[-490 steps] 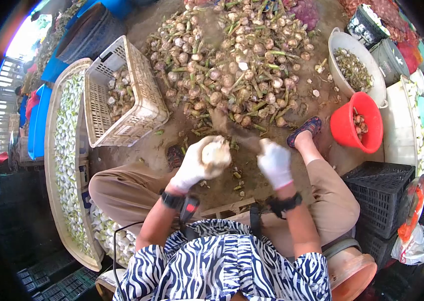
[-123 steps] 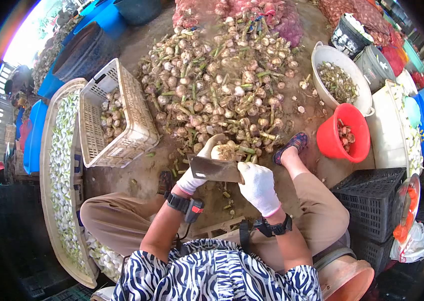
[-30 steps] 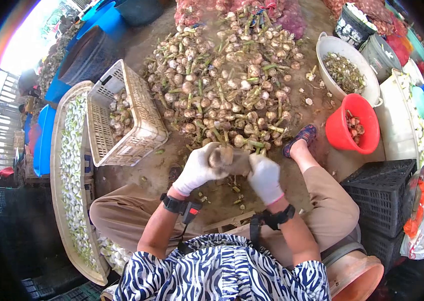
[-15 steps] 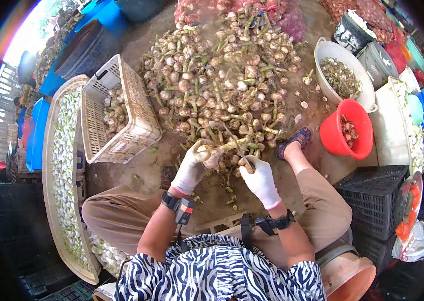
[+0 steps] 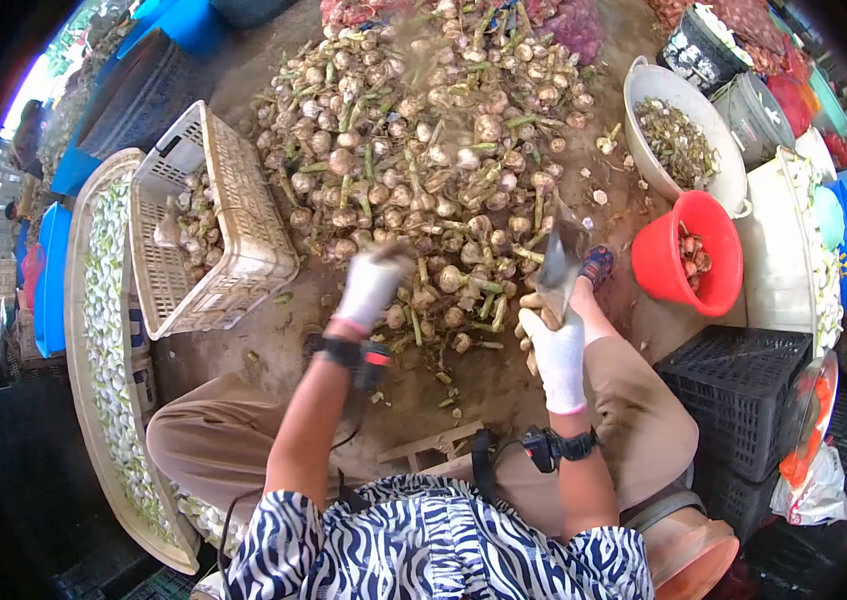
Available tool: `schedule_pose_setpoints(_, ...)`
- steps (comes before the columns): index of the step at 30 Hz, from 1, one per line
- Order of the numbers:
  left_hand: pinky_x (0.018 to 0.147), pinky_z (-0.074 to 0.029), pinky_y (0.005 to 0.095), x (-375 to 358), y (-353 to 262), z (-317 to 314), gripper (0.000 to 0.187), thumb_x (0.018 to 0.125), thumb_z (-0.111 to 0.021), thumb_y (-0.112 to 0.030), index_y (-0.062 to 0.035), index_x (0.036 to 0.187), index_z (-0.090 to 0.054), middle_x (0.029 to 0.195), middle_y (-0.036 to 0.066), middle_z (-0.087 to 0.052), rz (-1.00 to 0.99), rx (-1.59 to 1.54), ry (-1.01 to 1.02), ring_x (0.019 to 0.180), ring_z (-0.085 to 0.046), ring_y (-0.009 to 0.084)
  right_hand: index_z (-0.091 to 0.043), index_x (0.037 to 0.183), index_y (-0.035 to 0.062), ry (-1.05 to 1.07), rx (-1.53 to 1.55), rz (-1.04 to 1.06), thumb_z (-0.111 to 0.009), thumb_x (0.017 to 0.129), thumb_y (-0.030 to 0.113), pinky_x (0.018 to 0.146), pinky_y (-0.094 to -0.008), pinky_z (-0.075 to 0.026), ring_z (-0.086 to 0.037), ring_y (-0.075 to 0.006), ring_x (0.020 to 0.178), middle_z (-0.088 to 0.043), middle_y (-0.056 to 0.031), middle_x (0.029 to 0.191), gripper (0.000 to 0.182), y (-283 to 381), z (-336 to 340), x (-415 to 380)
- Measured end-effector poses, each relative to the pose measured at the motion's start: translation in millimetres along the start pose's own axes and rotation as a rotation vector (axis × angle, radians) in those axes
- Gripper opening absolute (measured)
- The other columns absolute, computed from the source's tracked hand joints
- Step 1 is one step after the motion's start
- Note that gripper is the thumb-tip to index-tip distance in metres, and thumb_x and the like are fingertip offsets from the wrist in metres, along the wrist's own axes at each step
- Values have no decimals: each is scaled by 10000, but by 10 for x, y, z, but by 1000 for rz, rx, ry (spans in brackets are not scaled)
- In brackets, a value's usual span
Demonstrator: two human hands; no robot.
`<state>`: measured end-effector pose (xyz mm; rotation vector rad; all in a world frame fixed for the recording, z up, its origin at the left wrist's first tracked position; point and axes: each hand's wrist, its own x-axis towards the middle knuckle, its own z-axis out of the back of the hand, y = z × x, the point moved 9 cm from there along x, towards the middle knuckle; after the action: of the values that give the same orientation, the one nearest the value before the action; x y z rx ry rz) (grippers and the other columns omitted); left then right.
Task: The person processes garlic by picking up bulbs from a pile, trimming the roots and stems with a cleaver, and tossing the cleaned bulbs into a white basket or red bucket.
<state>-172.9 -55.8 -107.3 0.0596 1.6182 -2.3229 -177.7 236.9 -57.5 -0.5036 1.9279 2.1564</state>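
Note:
My right hand [image 5: 551, 345], in a white glove with tan fingertips, is closed around a knife. The broad grey blade [image 5: 563, 245] points up and away from me, over the right edge of the garlic pile. Against the near side of that pile [image 5: 403, 160] is my gloved left hand [image 5: 373, 285]; motion smears its fingers, so I cannot make out whether it holds anything. Bulbs with stalks and loose stalk pieces make up the heap. At left, a white plastic crate [image 5: 248, 215] contains several garlic bulbs, and one bulb [image 5: 167, 230] shows near its left side.
A red bucket [image 5: 658, 265] with some bulbs stands at right, below a pale basin [image 5: 643, 120] of trimmings. Black crates [image 5: 733, 400] are beside my right knee. A long tray [image 5: 83, 330] of pale cloves curves along the left. Net sacks [image 5: 568, 30] lie behind the pile.
The garlic bulb that my left hand held is no longer seen there. A bulb now shows at the crate's left side. My right hand moved right, its blade turning upward. The view shifted slightly.

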Motion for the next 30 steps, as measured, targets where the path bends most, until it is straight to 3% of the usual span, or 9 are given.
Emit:
schedule_pose_setpoints(3, 883, -533, 384, 292, 401, -1147, 392, 765, -601, -37, -27, 1155, -639, 1174, 170, -639, -200, 586, 186, 1061, -633, 337, -668, 960, 21, 3, -83, -42, -662, 841, 33, 502, -231, -445, -586, -94, 572, -638, -19, 709, 120, -71, 105, 25)
schedule_pose_setpoints(6, 826, -530, 462, 438, 766, -1664, 317, 745, -624, -50, -63, 1061, -640, 1080, 138, -592, -316, 1036, 388, 1060, -571, 382, -660, 972, 5, -43, -50, -139, -655, 841, 23, 504, -231, -451, -594, -100, 584, -640, -31, 718, 133, -270, 207, 64)
schedule_pose_setpoints(16, 808, -521, 473, -142, 1343, -475, 346, 714, -677, -177, -8, 1016, -653, 1002, 223, -653, 55, 972, 429, 937, -639, 393, -664, 945, 12, -18, -63, 3, -665, 839, 24, 525, -225, -443, -564, -73, 598, -623, -17, 720, 106, -386, 182, 111)
schedule_pose_setpoints(18, 786, -526, 459, -258, 982, -243, 302, 795, -647, -240, 12, 961, -662, 984, 223, -672, 93, 716, 206, 887, -664, 375, -671, 939, 26, 25, -47, 88, -686, 835, 30, 527, -222, -430, -539, -56, 596, -616, -3, 719, 105, -381, 36, 81)
schedule_pose_setpoints(21, 848, -518, 376, -415, 438, -299, 630, 796, -717, -384, 36, 1236, -554, 1009, 237, -676, 98, 403, 121, 963, -678, 312, -686, 994, 13, 75, -61, 228, -715, 837, 42, 661, -244, -486, -600, -81, 742, -676, -23, 841, 162, -446, -280, 62)
schedule_pose_setpoints(26, 949, -479, 361, -793, -512, -672, 922, 815, -720, -554, 50, 1421, -379, 1339, 223, -554, -43, -221, 288, 1142, -607, 296, -690, 1054, 6, 127, -69, 321, -709, 871, 77, 759, -264, -492, -608, -96, 830, -691, -28, 937, 197, -278, -581, -62)
schedule_pose_setpoints(27, 917, -501, 361, -852, -752, -584, 866, 777, -773, -476, 6, 1405, -421, 1287, 207, -580, -309, -63, 201, 1104, -628, 297, -690, 1050, 1, 129, 34, 353, -700, 878, 70, 776, -268, -490, -611, -101, 847, -691, -25, 938, 186, -192, -545, -54)
schedule_pose_setpoints(28, 917, -501, 361, -911, -782, -585, 866, 777, -773, -476, 6, 1405, -421, 1287, 207, -580, -313, -68, 202, 1104, -628, 297, -689, 1046, -3, 129, 137, 383, -690, 885, 63, 793, -271, -489, -614, -106, 863, -691, -22, 940, 174, -125, -493, -77)
schedule_pose_setpoints(30, 955, -487, 373, -1018, -946, -545, 813, 699, -829, -412, -27, 1337, -502, 1307, 183, -566, -145, 546, 199, 1176, -581, 332, -688, 1032, -10, 144, 209, 205, -678, 889, 48, 801, -273, -489, -620, -110, 879, -694, -19, 947, 155, -176, -479, -115)
